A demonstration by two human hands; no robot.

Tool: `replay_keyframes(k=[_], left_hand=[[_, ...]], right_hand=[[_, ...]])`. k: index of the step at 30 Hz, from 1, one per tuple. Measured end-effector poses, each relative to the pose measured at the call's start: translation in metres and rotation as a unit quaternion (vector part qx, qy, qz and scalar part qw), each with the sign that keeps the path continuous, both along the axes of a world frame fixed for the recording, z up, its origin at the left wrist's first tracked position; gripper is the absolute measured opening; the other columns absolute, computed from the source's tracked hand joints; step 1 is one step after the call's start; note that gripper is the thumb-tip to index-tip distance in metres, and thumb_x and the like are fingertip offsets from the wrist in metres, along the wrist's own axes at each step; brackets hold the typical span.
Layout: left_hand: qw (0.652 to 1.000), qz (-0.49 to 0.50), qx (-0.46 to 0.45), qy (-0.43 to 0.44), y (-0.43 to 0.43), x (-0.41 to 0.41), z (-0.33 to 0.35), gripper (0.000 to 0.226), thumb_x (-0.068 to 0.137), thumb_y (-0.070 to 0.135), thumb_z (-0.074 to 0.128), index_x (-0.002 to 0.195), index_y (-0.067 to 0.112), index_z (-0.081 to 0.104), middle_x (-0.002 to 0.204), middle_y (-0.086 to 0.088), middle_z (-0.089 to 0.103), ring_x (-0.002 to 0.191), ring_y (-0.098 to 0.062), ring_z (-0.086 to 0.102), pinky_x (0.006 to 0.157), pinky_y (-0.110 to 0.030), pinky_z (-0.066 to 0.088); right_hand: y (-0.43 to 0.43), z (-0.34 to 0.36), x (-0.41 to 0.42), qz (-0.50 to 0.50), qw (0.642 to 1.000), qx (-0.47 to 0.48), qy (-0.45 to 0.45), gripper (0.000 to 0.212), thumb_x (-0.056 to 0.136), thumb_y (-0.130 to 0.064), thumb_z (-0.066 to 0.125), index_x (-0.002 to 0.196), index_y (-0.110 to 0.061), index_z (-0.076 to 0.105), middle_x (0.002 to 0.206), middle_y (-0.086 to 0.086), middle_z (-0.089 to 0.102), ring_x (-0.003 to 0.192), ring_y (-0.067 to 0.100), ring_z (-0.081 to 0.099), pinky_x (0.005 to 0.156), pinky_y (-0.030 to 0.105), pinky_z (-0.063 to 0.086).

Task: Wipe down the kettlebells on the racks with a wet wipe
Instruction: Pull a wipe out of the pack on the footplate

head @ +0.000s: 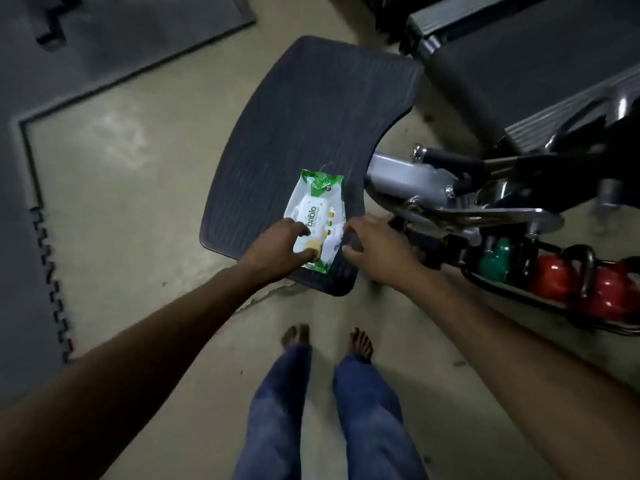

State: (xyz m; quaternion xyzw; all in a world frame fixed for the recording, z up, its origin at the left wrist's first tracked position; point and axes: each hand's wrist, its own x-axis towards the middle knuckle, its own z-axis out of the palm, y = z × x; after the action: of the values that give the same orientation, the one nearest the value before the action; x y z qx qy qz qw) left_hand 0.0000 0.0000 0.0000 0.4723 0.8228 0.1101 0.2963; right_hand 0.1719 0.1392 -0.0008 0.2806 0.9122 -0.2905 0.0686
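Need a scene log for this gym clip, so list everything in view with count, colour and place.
wet wipe pack: one, white and green, on the ribbed platform
ribbed platform: one, dark grey, centre
kettlebells: three visible, one green, two red, on the rack
rack: one, black, lower right
machine frame: one, grey and chrome, right of the platform
foam mats: dark grey, interlocking, left and upper left
floor: beige, bare
jeans: blue, bottom centre
feet: two, bare, on the floor
left grip: holds the pack's near end
right grip: fingers curled at the pack's right edge, hold unclear
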Motion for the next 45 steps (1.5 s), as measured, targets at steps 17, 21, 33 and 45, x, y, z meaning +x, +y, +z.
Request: replay_keyframes(k=[17, 21, 33, 45], left_hand=[[0.988, 0.109, 0.049, 0.099, 0.073, -0.017, -0.081, 0.061, 0.083, 0.044, 0.079, 0.124, 0.008, 0.053, 0.122, -0.011, 0.047, 0.114, -0.030, 0.050, 0.079, -0.042, 0.052], [0.986, 0.148, 0.068, 0.027, 0.067, -0.031, -0.073, 0.045, 0.089, 0.035, 0.069, 0.126, 0.010, 0.062, 0.118, -0.010, 0.062, 0.101, -0.027, 0.063, 0.081, -0.040, 0.054], [0.980, -0.108, 0.077, 0.151, 0.030, -0.066, -0.090, 0.054, 0.097, 0.036, 0.065, 0.146, 0.015, 0.056, 0.163, -0.010, 0.038, 0.157, -0.032, 0.019, 0.122, -0.055, 0.026], [0.986, -0.099, 0.044, 0.131, 0.033, -0.068, -0.088, 0.064, 0.093, 0.046, 0.070, 0.148, 0.018, 0.053, 0.165, -0.008, 0.035, 0.158, -0.030, 0.017, 0.125, -0.054, 0.017]], right_hand=[[-0.008, -0.090, -0.047, -0.083, 0.991, 0.098, 0.032, 0.050, 0.083, -0.035, 0.075, 0.128, -0.016, 0.064, 0.116, 0.008, 0.056, 0.106, 0.032, 0.055, 0.088, 0.047, 0.049], [-0.009, -0.087, -0.050, -0.088, 0.992, 0.085, 0.019, 0.049, 0.082, -0.035, 0.077, 0.126, -0.018, 0.065, 0.116, 0.007, 0.056, 0.106, 0.032, 0.054, 0.090, 0.048, 0.049], [-0.008, -0.083, -0.092, -0.038, 0.985, 0.147, 0.081, 0.012, 0.080, -0.019, 0.074, 0.090, -0.012, 0.072, 0.090, 0.008, 0.062, 0.090, 0.033, 0.060, 0.070, 0.042, 0.052], [0.001, -0.069, -0.122, 0.066, 0.987, 0.133, -0.061, 0.038, 0.095, -0.016, 0.055, 0.132, -0.011, 0.062, 0.123, 0.011, 0.060, 0.122, 0.033, 0.052, 0.089, 0.044, 0.048]])
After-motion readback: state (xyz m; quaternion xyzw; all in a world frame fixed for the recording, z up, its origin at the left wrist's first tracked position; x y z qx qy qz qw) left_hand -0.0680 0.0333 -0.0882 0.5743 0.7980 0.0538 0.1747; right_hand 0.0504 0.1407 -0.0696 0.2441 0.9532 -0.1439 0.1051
